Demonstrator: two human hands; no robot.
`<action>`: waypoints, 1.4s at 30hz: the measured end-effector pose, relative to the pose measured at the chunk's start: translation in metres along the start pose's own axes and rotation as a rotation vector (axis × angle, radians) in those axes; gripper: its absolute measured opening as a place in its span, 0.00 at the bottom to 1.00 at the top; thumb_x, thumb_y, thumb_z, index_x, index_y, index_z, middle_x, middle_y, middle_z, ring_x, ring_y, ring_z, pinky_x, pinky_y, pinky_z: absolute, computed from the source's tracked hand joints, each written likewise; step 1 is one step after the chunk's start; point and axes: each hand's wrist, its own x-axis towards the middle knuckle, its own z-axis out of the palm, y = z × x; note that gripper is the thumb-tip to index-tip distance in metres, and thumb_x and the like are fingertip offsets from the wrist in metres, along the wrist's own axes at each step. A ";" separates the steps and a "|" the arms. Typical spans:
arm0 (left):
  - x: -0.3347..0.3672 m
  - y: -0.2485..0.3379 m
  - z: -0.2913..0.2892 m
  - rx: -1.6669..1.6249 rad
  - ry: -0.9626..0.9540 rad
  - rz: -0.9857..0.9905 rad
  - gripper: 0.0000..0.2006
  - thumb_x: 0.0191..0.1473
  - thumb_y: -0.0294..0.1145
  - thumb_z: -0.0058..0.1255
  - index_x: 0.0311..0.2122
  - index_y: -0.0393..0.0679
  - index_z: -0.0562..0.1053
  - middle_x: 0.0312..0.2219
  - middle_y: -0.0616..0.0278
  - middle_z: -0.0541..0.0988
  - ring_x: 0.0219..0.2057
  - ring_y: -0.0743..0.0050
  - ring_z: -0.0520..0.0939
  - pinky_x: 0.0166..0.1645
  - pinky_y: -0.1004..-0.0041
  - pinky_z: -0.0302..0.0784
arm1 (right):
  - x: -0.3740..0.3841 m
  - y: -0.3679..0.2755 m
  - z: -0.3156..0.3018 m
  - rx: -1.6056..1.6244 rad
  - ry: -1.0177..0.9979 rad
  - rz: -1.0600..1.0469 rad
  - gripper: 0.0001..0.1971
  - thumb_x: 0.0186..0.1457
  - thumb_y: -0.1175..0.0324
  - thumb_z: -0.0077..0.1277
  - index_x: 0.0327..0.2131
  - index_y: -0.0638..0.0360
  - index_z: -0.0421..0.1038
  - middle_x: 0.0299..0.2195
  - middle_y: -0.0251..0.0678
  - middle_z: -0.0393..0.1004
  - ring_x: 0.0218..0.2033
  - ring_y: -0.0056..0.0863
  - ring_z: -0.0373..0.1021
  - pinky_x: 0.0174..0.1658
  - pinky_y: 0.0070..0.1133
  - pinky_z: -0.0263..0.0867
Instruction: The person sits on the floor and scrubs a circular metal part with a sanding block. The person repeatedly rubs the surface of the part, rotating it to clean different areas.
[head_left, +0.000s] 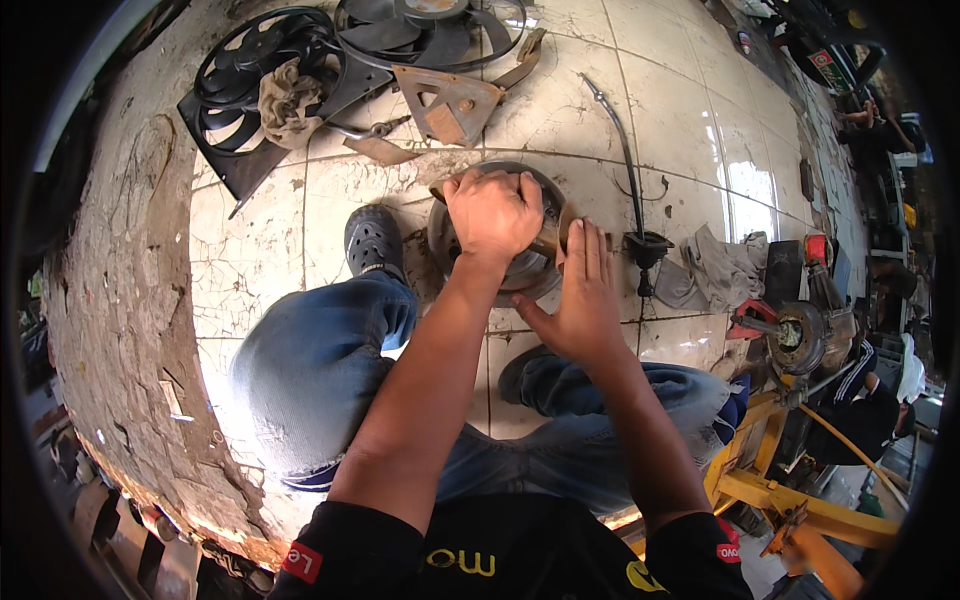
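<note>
Across a cracked, grimy tiled floor (250, 240), we have workshop parts spread out: two radiator fans, one at the left (255, 48) and one beside it (390, 35), a rusty triangular bracket (468, 98) and, off to the right, crumpled grey rags (730, 265). The round metal drum (532, 280), apparently a brake drum, lies on the tiles ahead of us, by our dark clog (373, 238). Our left hand (492, 212) is over it, fingers curled under; we cannot tell what they pinch. Our right hand (588, 290) is spread flat, fingers extended and thumb apart, at the drum's right edge, against a brown curved piece (550, 240). We judge the handwork under way, not finished; whether that piece is being fitted or freed, and how much is left, we cannot tell.
</note>
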 end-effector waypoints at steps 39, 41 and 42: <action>0.002 0.006 -0.003 0.014 -0.012 -0.031 0.20 0.56 0.42 0.41 0.18 0.46 0.79 0.24 0.62 0.83 0.35 0.60 0.79 0.52 0.58 0.62 | -0.009 0.001 0.008 -0.020 -0.045 0.131 0.56 0.42 0.64 0.66 0.67 0.72 0.38 0.68 0.62 0.39 0.70 0.59 0.40 0.67 0.50 0.43; 0.004 0.010 0.000 0.009 0.004 -0.029 0.20 0.56 0.42 0.41 0.19 0.45 0.79 0.24 0.62 0.83 0.35 0.60 0.80 0.52 0.58 0.62 | 0.002 0.005 0.005 -0.022 -0.023 0.145 0.56 0.43 0.64 0.66 0.67 0.72 0.37 0.68 0.62 0.39 0.70 0.59 0.39 0.67 0.51 0.43; 0.005 0.012 0.001 0.008 0.009 -0.035 0.20 0.56 0.42 0.41 0.19 0.45 0.79 0.24 0.61 0.83 0.36 0.60 0.80 0.52 0.58 0.62 | 0.007 0.007 0.001 -0.020 -0.043 0.164 0.57 0.43 0.63 0.66 0.67 0.72 0.36 0.68 0.63 0.39 0.70 0.59 0.39 0.68 0.48 0.42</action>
